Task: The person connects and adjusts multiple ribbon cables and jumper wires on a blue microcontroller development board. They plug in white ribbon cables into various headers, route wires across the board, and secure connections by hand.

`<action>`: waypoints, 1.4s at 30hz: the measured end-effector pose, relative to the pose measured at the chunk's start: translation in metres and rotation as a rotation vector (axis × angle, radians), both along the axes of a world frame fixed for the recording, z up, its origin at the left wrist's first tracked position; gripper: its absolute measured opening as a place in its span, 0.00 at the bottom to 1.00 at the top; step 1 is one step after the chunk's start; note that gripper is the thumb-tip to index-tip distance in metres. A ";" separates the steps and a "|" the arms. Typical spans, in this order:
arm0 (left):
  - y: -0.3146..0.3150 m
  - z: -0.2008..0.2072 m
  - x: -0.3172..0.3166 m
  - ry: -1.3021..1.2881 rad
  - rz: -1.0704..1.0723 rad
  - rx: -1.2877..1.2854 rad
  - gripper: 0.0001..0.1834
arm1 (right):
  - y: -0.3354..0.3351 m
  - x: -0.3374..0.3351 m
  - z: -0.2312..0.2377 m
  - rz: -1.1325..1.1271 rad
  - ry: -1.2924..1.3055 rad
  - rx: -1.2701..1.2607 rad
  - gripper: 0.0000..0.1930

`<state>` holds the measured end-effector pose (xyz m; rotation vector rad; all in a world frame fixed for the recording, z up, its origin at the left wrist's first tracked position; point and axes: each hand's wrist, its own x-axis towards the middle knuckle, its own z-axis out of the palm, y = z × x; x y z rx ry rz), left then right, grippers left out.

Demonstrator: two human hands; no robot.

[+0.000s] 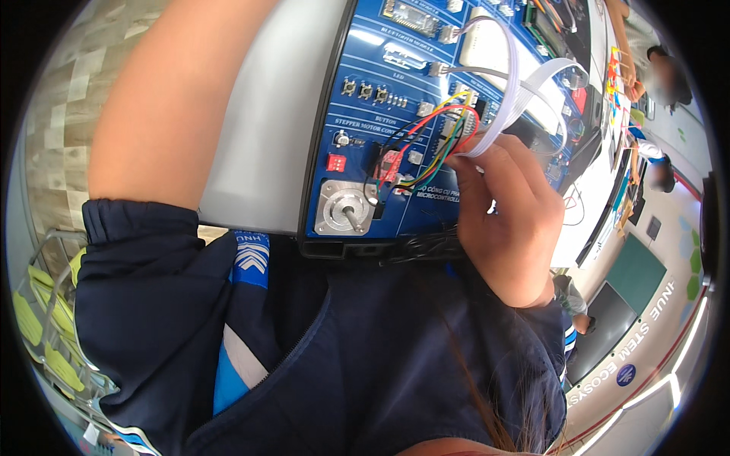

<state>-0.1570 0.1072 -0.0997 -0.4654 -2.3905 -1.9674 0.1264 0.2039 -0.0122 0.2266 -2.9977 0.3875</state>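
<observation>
My right hand (517, 213) is over the right part of a blue circuit training board (342, 114), with thumb and fingers pinched on the end of a pale ribbon cable (506, 114). The cable arches up and away from the fingertips. Close by the fingers runs a bundle of thin red, yellow, green and black jumper wires (433, 163), partly hidden by the hand. These wires reach a small red module (390, 166) beside a square stepper motor (344, 209). My left forearm (171, 99) leaves the picture at the top, and its hand is out of view.
The board sits in a black case (304, 182) whose edge is against my jacket. A grey tabletop (251, 129) lies left of it. Black cable (430, 247) is bunched at the case's near edge. Green chairs (53, 327) stand at the left; other people (669, 76) are at the far right.
</observation>
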 end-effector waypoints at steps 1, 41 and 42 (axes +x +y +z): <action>0.001 -0.003 -0.002 0.019 0.007 0.033 0.16 | 0.002 0.000 -0.001 0.016 0.007 -0.027 0.09; -0.006 -0.023 -0.017 0.039 -0.027 0.052 0.14 | 0.220 -0.122 0.004 -0.493 -0.036 -0.942 0.16; -0.007 -0.023 -0.016 0.049 -0.019 0.038 0.14 | 0.215 -0.114 0.009 -0.493 -0.032 -1.158 0.17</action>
